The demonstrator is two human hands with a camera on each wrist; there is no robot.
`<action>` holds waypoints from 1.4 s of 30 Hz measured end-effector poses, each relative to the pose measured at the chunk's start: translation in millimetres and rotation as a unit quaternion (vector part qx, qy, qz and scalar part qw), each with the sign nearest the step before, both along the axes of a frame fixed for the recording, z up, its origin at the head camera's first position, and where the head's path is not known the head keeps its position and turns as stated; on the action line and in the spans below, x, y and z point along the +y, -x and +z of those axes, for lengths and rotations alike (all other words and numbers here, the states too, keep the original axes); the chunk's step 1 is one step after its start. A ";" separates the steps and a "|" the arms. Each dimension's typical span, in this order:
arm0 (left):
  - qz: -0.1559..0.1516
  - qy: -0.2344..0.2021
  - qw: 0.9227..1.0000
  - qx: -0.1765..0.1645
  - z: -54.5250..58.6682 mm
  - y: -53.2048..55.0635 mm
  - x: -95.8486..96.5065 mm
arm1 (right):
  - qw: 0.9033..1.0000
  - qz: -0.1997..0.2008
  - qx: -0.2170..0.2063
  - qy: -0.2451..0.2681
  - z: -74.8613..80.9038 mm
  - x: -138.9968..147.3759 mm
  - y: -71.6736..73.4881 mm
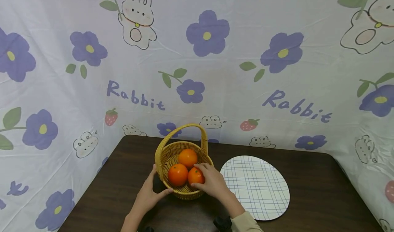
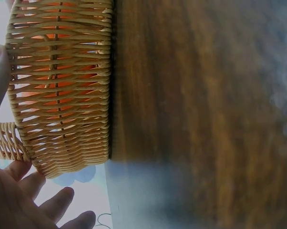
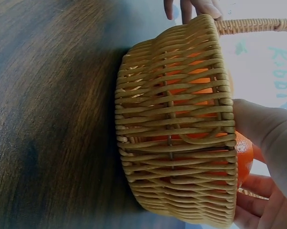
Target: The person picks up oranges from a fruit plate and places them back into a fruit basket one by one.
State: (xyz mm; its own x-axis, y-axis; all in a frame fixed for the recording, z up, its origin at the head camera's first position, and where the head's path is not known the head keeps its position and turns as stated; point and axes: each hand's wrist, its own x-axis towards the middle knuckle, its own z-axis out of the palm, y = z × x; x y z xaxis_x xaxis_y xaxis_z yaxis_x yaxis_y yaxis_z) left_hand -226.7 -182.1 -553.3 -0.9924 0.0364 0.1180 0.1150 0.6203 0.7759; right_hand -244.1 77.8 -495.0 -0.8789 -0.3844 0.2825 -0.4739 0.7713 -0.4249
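A yellow woven basket (image 1: 184, 192) with an arched handle (image 1: 166, 138) stands on the dark table and holds three oranges. One orange (image 1: 178, 174) lies at the left, another (image 1: 187, 158) at the back. My right hand (image 1: 212, 181) reaches over the right rim and grips the third orange (image 1: 195, 176) between thumb and fingers. In the right wrist view this orange (image 3: 243, 157) shows just past the rim. Against the basket's left side rests my left hand (image 1: 149, 194), thumb along the front rim. Its fingers (image 2: 57, 202) are spread and touch the wicker near the handle's base.
To the right of the basket lies a round white mat (image 1: 255, 187) with blue grid lines, partly under my right forearm. A white cloth (image 1: 234, 78) printed with purple flowers and rabbits hangs behind the wooden table (image 1: 323, 187).
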 end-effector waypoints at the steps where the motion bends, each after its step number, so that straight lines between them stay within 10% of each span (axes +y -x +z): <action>1: -0.001 0.001 1.000 0.000 0.0 0.2 -0.1 | 1.000 -0.001 0.002 -0.004 -0.7 -0.4 0.2; 33: 0.020 0.084 0.996 -0.009 11.9 -7.6 6.2 | 0.999 0.041 -0.003 0.011 1.1 11.0 -1.6; 42: 0.050 0.153 0.986 0.048 17.9 -17.3 10.6 | 0.999 0.023 0.008 0.034 1.4 27.2 -7.2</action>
State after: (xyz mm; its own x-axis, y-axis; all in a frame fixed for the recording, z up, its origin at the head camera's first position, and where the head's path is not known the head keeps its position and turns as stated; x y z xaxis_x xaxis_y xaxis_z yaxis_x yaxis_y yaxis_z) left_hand -209.3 -171.5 -535.4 -0.9775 -0.0121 0.2108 0.1061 0.8350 0.5399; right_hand -236.9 105.0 -493.6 -0.8555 -0.4048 0.3229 -0.5160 0.7180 -0.4670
